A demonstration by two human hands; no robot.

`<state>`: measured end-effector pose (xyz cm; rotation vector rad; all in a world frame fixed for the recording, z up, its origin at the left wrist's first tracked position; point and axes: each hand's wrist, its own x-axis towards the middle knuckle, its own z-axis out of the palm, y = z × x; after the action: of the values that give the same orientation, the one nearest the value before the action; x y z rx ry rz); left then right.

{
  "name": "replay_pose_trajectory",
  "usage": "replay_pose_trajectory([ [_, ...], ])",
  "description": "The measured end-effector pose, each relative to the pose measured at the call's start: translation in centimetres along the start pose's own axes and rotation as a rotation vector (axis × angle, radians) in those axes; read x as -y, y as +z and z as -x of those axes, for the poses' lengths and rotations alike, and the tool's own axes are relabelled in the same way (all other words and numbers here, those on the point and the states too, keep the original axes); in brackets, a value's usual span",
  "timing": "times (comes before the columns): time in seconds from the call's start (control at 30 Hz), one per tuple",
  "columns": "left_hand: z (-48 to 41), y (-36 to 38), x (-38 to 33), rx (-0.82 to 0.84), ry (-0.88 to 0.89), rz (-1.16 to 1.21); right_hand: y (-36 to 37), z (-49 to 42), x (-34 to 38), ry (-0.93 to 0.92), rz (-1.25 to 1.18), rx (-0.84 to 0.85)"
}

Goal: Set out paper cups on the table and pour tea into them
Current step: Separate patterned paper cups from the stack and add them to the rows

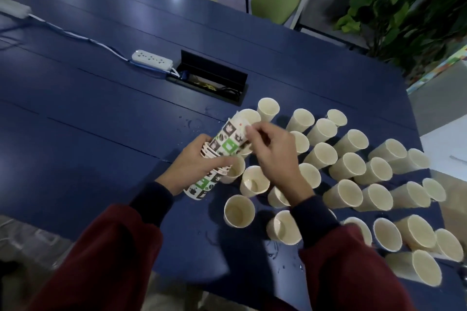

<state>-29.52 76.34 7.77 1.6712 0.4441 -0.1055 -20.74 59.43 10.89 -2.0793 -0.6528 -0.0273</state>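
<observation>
Setting out is well along, by the look of it: a crowd of paper cups (348, 166) stands upright on the blue desk (101, 121), close-packed to the right. A nested stack of patterned cups (227, 144) hangs tilted just above the desk's near edge. The left hand (199, 159) grips it, fingers (222, 160) curled round its middle, and the right hand (273, 154) pinches its upper end, as if to peel off one more cup. Pouring looks largely undone: no teapot is in view, though a few near cups show a wet glint and droplets dot the desk.
</observation>
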Motion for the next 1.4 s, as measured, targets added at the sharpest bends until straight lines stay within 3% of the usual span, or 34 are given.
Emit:
replay_pose_trajectory([
  [0.2,-2.0,-2.9,0.0,-0.081,-0.029,0.060,2.3,-5.3,0.0,0.091,0.014,0.064],
  [0.4,-5.3,-6.0,-0.8,0.141,-0.037,0.027,4.7,-7.3,0.0,0.296,-0.264,0.200],
  [0.53,-7.4,-7.8,-0.5,0.207,-0.065,0.031,6.6,-8.4,0.0,0.342,-0.290,0.206],
  [0.67,-9.3,-9.1,-0.1,0.224,-0.072,-0.023,8.0,-9.9,0.1,0.316,-0.206,0.092],
  [0.8,-11.2,-10.4,1.3,0.229,-0.131,-0.051,8.0,-12.8,-1.4,0.296,-0.030,-0.182],
  [0.87,-11.5,-10.8,2.1,0.228,-0.168,-0.004,7.7,-14.1,-2.5,0.252,0.119,-0.139],
  [1.0,-12.3,-11.0,3.1,0.233,-0.180,0.029,9.5,-15.0,-5.5,0.261,0.457,0.152],
  [1.13,-13.2,-11.1,3.6,0.229,-0.179,0.030,11.4,-14.6,-6.8,0.351,0.576,0.352],
  [1.27,-13.7,-11.2,3.8,0.214,-0.173,0.026,11.7,-14.3,-6.1,0.322,0.550,0.272],
  [1.4,-13.9,-10.5,4.0,0.211,-0.162,0.004,11.4,-13.2,-4.2,0.213,0.371,0.124],
])
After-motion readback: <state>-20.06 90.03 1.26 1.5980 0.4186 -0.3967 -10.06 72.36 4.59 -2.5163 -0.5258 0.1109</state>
